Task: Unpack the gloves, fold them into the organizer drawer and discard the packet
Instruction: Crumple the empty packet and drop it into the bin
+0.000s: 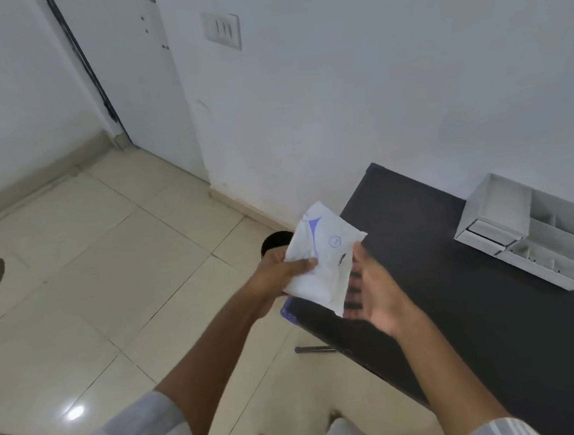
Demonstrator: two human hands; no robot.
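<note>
My left hand (284, 267) grips a white paper packet (323, 262) with blue print, held up over the left corner of the dark table (474, 298). My right hand (374, 293) is beside the packet's right edge, fingers spread and blurred; its fingertips are at the packet's edge. The white organizer (533, 228), with open compartments and a small drawer on its left front, stands at the back right of the table against the wall. No gloves are visible.
A dark round bin (275, 242) stands on the tiled floor just behind the packet, mostly hidden. A purple-edged sheet (288, 311) lies on the table's corner under the packet. A white wall runs behind the table, with a door at the far left.
</note>
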